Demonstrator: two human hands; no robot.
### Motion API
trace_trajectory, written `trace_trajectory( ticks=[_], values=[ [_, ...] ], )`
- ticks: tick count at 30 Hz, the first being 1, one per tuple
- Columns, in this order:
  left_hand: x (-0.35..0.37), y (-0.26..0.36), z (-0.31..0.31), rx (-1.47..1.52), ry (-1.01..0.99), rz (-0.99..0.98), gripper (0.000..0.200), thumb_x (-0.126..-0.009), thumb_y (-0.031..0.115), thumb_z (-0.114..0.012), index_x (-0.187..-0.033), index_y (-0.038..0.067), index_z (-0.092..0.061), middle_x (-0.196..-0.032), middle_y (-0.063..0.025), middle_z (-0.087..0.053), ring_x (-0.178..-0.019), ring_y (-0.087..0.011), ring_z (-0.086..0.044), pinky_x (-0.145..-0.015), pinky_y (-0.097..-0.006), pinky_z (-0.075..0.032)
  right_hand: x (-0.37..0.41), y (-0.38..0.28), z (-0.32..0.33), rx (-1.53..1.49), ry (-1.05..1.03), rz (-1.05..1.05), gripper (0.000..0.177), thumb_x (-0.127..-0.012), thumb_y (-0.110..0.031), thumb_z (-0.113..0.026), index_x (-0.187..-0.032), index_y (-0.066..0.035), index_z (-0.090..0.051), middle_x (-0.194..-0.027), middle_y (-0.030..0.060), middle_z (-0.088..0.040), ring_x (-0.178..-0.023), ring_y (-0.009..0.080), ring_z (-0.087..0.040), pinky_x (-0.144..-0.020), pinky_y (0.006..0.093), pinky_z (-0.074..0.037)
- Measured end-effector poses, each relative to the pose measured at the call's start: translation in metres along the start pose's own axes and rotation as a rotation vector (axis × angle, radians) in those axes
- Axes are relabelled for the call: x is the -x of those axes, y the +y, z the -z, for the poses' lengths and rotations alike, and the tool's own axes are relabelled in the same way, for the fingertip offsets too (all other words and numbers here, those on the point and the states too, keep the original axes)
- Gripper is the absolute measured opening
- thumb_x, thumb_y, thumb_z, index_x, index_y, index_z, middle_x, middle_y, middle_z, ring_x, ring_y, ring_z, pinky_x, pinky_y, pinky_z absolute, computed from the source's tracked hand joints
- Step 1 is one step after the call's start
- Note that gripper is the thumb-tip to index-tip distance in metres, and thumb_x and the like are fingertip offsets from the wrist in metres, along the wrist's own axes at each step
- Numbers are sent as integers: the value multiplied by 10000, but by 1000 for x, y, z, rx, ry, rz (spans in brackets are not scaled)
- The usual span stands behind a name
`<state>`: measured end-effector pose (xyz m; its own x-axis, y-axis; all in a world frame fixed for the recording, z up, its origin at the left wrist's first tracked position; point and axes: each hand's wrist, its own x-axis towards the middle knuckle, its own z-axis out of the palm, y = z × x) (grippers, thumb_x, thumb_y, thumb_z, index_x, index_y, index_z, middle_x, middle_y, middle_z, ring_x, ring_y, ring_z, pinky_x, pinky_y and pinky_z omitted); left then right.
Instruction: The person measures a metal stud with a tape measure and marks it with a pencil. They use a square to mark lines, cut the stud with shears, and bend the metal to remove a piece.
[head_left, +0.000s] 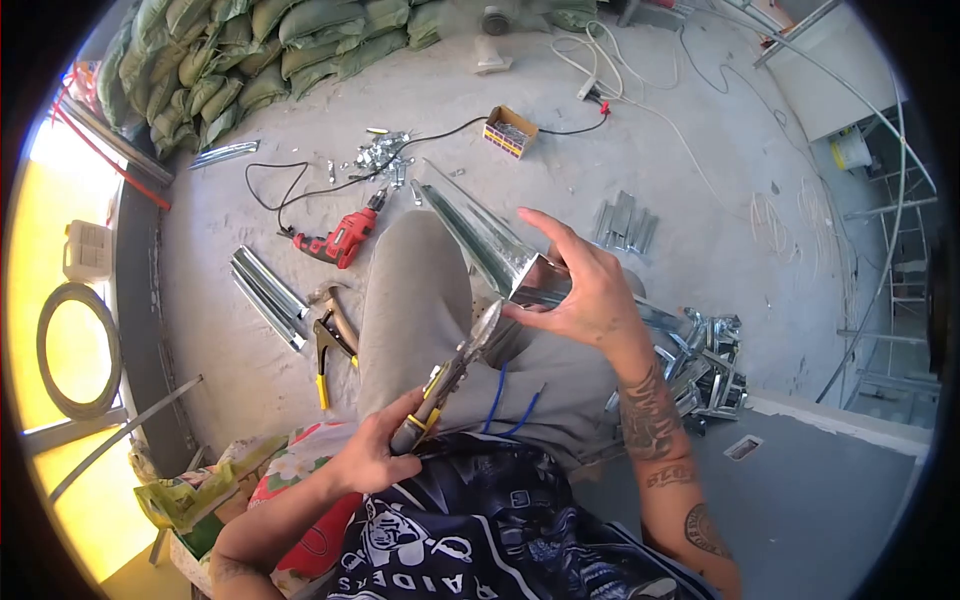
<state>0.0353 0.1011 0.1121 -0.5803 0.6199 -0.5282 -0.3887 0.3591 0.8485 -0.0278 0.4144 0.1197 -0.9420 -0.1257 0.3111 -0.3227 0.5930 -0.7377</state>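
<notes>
My left hand is closed around the yellow-and-grey handles of a pair of tin snips. The blades point up and away, their tips right at the near end of a shiny metal channel. My right hand grips that channel near its bent end, thumb below and fingers spread along the other side. From there the channel slants away over the floor, beside my raised knee.
A red drill with a black cord lies left of my knee, near metal channel lengths, a hammer and a yellow-handled tool. Metal offcuts pile up right. Farther off are a small box and sandbags.
</notes>
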Motion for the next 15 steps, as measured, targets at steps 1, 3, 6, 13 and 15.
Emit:
trace_trajectory(
  ticks=[1,3,6,13,15],
  values=[
    [0,7,0,-13,-11,3,588,-650,26,-570,-1237,-9,-565,-1104,-85,-625,-1080,-195,-586,-997,-306,-421,-1,-1,-1,-6,-6,-33,866,-629,-183,-920,-1406,-127,-540,-853,53,-654,-721,149,-658,-719,303,-556],
    [2,8,1,-23,-17,8,594,-652,22,-566,-1245,-13,-560,-1104,-85,-622,-1084,-193,-585,-1002,-306,-417,-2,-3,-2,-16,-17,-62,872,-622,-161,-914,-1408,-134,-538,-801,42,-636,-718,151,-656,-713,302,-552],
    [-4,-3,-1,129,-15,15,609,-657,23,-562,-1265,-16,-545,-1112,-88,-623,-1092,-189,-584,-1007,-306,-416,0,-4,1,-48,-128,-116,869,-685,-223,-905,-1434,-123,-475,-1053,113,-680,-844,246,-696,-782,364,-581],
    [-10,7,7,66,-199,-90,759,-702,12,-579,-1445,-11,-428,-1141,-101,-625,-1099,-181,-594,-1010,-319,-434,-20,-5,25,-216,-407,-56,966,-644,-138,-883,-1494,-126,-423,-1095,105,-685,-882,214,-694,-822,332,-553],
    [-7,10,4,-6,-187,-95,762,-698,9,-577,-1446,-5,-431,-1133,-107,-629,-1094,-183,-598,-1004,-321,-439,-30,-2,26,-348,-599,-113,954,-645,-61,-801,-1511,-142,-410,-1114,100,-702,-955,195,-682,-903,307,-522]
  ],
)
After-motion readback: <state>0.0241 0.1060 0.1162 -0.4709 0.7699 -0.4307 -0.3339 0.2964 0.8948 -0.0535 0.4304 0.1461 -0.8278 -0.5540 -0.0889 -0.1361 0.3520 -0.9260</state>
